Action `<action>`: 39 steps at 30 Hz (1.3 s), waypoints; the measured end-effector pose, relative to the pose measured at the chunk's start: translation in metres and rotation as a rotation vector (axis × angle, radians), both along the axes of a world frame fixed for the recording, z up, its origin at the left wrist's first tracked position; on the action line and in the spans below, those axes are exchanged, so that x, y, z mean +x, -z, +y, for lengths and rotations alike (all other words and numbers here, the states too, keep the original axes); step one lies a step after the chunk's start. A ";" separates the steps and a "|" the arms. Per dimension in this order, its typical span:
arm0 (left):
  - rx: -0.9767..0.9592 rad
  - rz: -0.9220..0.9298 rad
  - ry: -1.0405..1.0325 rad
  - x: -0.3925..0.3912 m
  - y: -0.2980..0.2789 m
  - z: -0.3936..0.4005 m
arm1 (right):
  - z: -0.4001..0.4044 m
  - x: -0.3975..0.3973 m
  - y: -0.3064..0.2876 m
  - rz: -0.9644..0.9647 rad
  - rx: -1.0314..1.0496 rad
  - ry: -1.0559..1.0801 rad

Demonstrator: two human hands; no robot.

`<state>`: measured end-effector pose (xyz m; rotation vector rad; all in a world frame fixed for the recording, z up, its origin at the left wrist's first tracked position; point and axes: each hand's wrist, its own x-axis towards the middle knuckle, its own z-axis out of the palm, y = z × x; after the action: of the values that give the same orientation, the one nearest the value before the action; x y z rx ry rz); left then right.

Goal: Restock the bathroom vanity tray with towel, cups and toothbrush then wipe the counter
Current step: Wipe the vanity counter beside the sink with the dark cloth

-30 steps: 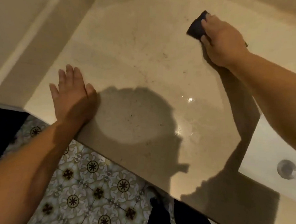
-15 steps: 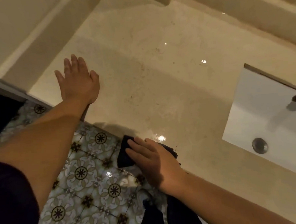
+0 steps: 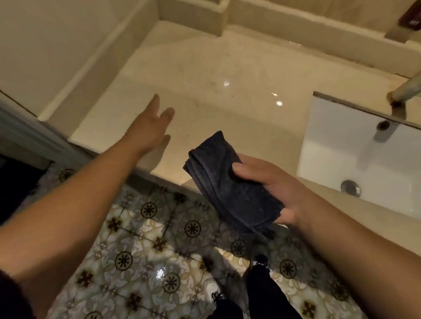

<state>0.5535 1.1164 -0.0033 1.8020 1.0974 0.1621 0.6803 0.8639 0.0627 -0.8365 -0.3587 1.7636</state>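
Left hand (image 3: 149, 124) extended flat above the desk (image 3: 224, 68) near its front edge, grip fully spread, holding nothing. Right hand (image 3: 274, 187) has its grip closed around the folded dark cloth (image 3: 227, 182), raised off the desk edge. Cloth judged soft, light, limp; best pinched across the folds. Sink (image 3: 365, 156) cut off at right; tray, cups, toothbrush not visible

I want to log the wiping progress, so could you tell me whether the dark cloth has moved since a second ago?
Yes. The dark cloth left the counter's far side and is now lifted at its front edge.
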 end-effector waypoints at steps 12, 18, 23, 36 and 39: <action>0.100 -0.043 0.673 0.001 -0.199 -0.124 | -0.031 0.030 -0.123 -1.233 0.026 -0.093; 0.327 0.072 0.802 -0.011 -0.208 -0.143 | -0.061 0.034 -0.127 -1.536 0.059 -0.370; 0.467 0.190 0.939 -0.017 -0.182 -0.150 | -0.073 0.042 -0.104 -1.613 0.060 -0.414; 0.338 0.341 1.037 0.019 -0.129 -0.113 | -0.058 0.086 -0.039 -1.459 0.055 -0.409; 0.330 0.345 1.041 0.034 -0.119 -0.100 | -0.049 0.099 -0.027 -1.440 0.008 -0.384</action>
<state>0.5873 1.0163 0.1160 2.5354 0.2281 -0.6411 0.7790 0.8146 0.0899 -2.0372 -1.5129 1.1640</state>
